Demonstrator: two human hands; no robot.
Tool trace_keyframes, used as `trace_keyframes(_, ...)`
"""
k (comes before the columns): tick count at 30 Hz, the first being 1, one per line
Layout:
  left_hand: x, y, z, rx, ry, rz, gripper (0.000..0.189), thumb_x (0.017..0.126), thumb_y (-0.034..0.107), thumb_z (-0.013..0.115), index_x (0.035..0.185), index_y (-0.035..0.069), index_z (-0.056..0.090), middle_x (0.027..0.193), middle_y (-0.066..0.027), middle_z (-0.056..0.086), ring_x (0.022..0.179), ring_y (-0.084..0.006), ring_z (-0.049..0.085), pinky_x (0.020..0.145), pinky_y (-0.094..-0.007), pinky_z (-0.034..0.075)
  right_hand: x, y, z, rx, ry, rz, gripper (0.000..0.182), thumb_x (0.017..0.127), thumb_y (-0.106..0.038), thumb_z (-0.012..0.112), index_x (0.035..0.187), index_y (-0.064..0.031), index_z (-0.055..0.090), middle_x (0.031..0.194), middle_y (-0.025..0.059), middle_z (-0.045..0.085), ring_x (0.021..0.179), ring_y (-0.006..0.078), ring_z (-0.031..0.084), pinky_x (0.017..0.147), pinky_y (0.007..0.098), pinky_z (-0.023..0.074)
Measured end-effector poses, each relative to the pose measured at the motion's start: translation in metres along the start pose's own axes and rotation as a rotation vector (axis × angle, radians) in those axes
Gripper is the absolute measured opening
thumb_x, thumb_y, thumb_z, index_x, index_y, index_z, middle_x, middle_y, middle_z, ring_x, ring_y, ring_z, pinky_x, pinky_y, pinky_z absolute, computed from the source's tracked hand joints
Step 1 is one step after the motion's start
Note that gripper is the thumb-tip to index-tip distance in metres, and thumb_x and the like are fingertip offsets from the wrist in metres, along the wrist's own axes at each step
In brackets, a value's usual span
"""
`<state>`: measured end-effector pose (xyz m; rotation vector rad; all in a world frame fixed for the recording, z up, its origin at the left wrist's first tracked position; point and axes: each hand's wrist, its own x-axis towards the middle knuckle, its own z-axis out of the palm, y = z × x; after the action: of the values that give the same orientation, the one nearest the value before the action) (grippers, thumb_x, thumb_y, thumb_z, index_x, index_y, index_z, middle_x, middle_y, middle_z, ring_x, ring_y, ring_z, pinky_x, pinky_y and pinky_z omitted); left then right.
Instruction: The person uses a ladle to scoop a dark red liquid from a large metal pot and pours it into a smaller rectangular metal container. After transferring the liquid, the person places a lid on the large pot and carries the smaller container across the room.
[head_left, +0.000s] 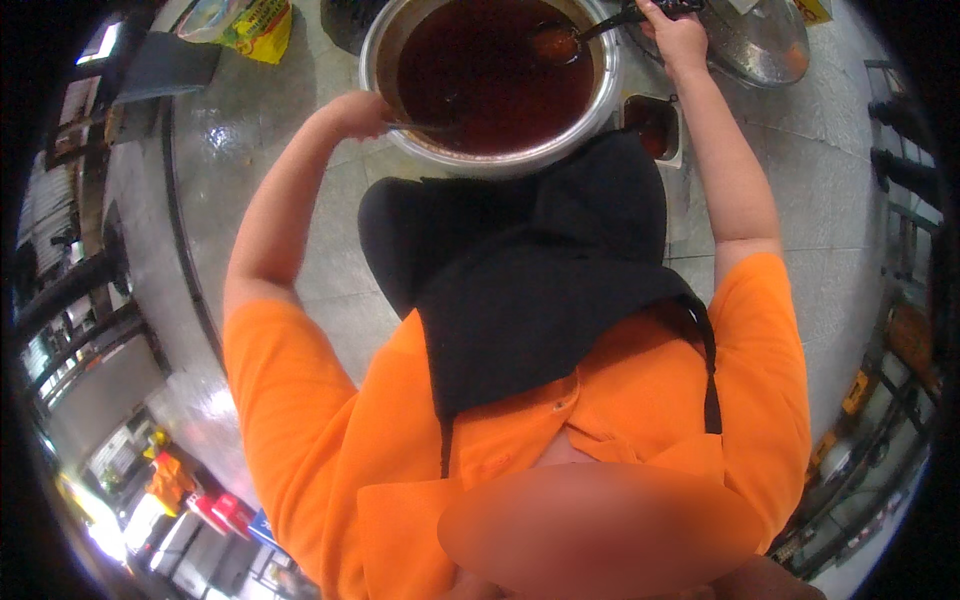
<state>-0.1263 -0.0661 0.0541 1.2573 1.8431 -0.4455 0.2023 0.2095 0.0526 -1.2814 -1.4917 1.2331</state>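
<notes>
A wide metal pot (613, 75) stands on the floor before my knees, holding dark red-brown liquid (480, 94). My right hand (679, 37) grips the handle of a black ladle (596, 28) beyond the pot's right rim. The ladle's bowl is over the right side of the liquid, with some reddish liquid in it. At the left rim, my left hand (358, 116) is closed on a thin utensil (420, 127) that reaches over the edge. Its far end is lost in the dark liquid, so its kind cannot be told.
A small rectangular container (677, 150) with dark red contents sits right of the pot. Farther right lies a round metal lid (780, 52). A yellow printed plastic bag (262, 30) and a dark object (341, 22) are at upper left. The tiled floor (255, 150) looks wet.
</notes>
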Motion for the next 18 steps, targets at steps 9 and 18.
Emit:
trace_keyframes(9, 0.024, 0.026, 0.037, 0.036, 0.095, 0.182, 0.026, 0.079, 0.019, 0.056, 0.098, 0.007, 0.068, 0.08, -0.0115, 0.067, 0.07, -0.025, 0.062, 0.065, -0.0367, 0.05, 0.004, 0.0, -0.004, -0.032, 0.018, -0.017, 0.023, 0.079, -0.02, 0.073, 0.081, -0.0015, 0.06, 0.063, 0.004, 0.059, 0.049, 0.0135, 0.053, 0.046, 0.0286, 0.042)
trace_keyframes(18, 0.052, 0.032, 0.057, -0.103, 0.187, 0.221, 0.034, 0.077, 0.019, 0.058, 0.107, 0.007, 0.067, 0.086, -0.0138, 0.068, 0.077, -0.0262, 0.065, 0.073, -0.0367, 0.05, 0.007, -0.007, -0.007, 0.002, -0.004, 0.109, 0.024, 0.08, -0.021, 0.072, 0.077, -0.0025, 0.057, 0.06, 0.0032, 0.055, 0.047, 0.0134, 0.05, 0.043, 0.0303, 0.0393)
